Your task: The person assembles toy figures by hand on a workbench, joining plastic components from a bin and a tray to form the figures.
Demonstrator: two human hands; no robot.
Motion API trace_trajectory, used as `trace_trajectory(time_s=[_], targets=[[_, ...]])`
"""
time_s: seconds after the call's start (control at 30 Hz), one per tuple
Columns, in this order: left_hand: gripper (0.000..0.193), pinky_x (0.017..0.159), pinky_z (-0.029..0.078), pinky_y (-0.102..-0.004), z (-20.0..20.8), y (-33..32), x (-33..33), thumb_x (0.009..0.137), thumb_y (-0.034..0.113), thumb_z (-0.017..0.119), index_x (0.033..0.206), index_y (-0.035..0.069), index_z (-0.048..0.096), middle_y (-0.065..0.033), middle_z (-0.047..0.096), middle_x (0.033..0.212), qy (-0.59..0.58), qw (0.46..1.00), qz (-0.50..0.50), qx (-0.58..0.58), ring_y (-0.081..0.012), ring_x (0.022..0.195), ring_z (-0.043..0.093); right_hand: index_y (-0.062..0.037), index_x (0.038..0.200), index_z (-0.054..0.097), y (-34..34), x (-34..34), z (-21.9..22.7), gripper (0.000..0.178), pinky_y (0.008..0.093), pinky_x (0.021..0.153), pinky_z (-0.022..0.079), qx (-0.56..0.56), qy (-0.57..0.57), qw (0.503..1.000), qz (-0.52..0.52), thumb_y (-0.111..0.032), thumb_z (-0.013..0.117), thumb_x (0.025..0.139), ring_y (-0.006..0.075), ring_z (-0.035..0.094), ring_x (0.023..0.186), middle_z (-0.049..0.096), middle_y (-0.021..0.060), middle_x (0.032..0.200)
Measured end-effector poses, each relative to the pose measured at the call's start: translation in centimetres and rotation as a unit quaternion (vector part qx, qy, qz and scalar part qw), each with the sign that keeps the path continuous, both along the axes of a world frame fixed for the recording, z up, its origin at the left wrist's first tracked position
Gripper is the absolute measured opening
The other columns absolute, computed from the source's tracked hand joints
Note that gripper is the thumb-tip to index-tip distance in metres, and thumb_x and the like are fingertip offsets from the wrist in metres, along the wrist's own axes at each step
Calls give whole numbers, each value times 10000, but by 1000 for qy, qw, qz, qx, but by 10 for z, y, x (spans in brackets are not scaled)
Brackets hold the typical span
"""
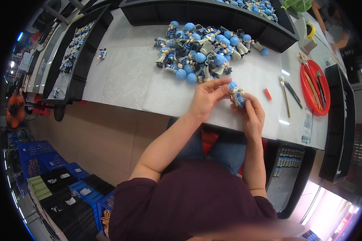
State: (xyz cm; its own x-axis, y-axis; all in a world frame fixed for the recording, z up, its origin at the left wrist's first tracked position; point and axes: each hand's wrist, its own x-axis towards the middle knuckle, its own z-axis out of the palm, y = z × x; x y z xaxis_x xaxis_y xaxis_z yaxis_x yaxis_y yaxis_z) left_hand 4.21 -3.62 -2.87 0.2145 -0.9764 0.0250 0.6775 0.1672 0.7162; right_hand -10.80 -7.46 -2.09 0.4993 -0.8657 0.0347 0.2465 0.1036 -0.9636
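Note:
Between my two hands, over the table's front part, is a small figurine (237, 97) with light-blue hair and a blue and grey outfit. The fingers of my left hand (209, 95) pinch it at the head. My right hand (253, 114) grips its lower body from the other side. Just beyond my hands a heap of similar figurines (205, 48) lies jumbled on the white table (125, 76). A lone figurine (102, 54) lies apart on the left, near a black tray.
Black trays with figurines stand at the back (213, 20), left (78, 76) and low right (283, 180). On the right are a red oval dish (325, 86) with brushes, two loose tools (289, 94), a small red block (267, 94) and another black tray (337, 132).

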Motion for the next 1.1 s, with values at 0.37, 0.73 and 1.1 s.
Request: trace_trajectory(time_s=[0.37,0.73,1.1], targets=[[227,787,463,-317,-2,-1,1,836,44,515,1058,16,550,-74,600,965,-4,1000,-2,4,-152,867,570,46,1099,469,0,1,0,280,266,691,474,3,-4,1000,-7,-119,347,909,186,582,794,568,148,958],[276,746,457,-264,4,-1,-7,852,109,521,1118,36,533,-32,591,957,-88,994,36,59,-104,827,549,18,1130,432,5,-1,1,396,255,739,475,-84,-6,995,-53,56,564,759,186,551,927,505,141,1101],[330,869,431,-311,2,-1,-4,837,-1,485,1166,0,463,-119,539,1106,-69,997,22,26,-180,1013,524,23,1106,444,3,1,1,375,255,789,461,-64,11,996,-66,49,582,758,148,513,932,509,117,1099]])
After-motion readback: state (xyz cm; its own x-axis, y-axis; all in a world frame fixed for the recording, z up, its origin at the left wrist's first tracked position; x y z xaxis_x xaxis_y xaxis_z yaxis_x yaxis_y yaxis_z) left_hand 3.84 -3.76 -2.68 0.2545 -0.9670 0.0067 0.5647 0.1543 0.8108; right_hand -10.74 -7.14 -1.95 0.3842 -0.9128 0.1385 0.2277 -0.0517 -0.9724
